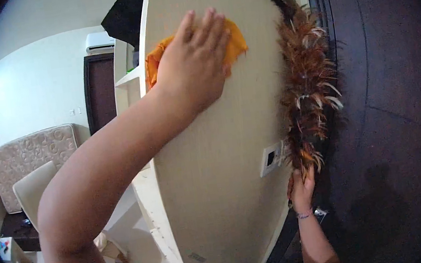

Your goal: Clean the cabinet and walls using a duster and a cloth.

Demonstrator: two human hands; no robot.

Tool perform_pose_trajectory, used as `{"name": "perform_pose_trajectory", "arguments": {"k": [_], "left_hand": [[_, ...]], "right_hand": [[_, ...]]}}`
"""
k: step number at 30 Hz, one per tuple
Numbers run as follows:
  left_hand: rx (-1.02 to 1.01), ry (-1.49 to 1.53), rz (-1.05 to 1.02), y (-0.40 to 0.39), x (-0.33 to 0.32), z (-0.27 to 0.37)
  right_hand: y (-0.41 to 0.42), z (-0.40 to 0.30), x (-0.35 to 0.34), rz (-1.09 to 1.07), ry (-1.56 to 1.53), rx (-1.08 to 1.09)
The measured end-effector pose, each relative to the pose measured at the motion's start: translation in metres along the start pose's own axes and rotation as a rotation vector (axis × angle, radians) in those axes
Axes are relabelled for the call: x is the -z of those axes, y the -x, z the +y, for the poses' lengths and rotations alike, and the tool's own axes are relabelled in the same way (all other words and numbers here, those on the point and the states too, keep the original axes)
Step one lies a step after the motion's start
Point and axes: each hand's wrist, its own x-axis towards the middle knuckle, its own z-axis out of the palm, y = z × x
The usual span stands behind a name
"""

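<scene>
My left hand [195, 54] lies nearly flat over an orange cloth [237, 41], pressing it on the upper part of a beige wall panel [216, 178], near the panel's white left edge. The cloth sticks out on both sides of the hand. Lower right, my right hand [303, 189] is closed around the bottom end of a brown feather duster [304, 76]. The duster stands upright, its feathers beside the panel and in front of the dark door's frame. A bracelet is on the right wrist.
A white wall switch plate [271, 159] is on the panel, left of the duster's base. At right is a dark door [396, 69] with a metal handle [320, 212]. White shelves [129, 77] adjoin the panel's left edge. Farther left are a chair [35, 184] and an upright mattress [39, 148].
</scene>
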Motion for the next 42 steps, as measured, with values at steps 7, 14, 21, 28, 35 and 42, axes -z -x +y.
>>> {"name": "perform_pose_trajectory", "arguments": {"k": [7, 14, 21, 28, 35, 42], "left_hand": [[-0.007, 0.034, 0.753, -0.017, -0.057, -0.072], [0.096, -0.185, 0.231, -0.024, -0.011, 0.010], [0.049, -0.180, 0.210, -0.057, -0.019, -0.002], [0.047, -0.058, -0.001, -0.122, -0.041, 0.010], [0.255, 0.149, -0.174, -0.177, 0.011, -0.068], [0.132, 0.085, -0.151, -0.239, -0.082, 0.048]], "right_hand": [[-0.139, -0.009, 0.023, 0.014, 0.385, 0.152], [-0.206, -0.045, 0.045, 0.217, 0.567, 0.340], [-0.154, -0.031, 0.076, 0.157, 0.289, 0.031], [-0.118, 0.038, 0.145, 0.152, 0.461, 0.318], [-0.025, 0.064, 0.142, 0.052, -0.059, -0.289], [-0.008, 0.042, 0.154, -0.099, -0.047, -0.504]]}}
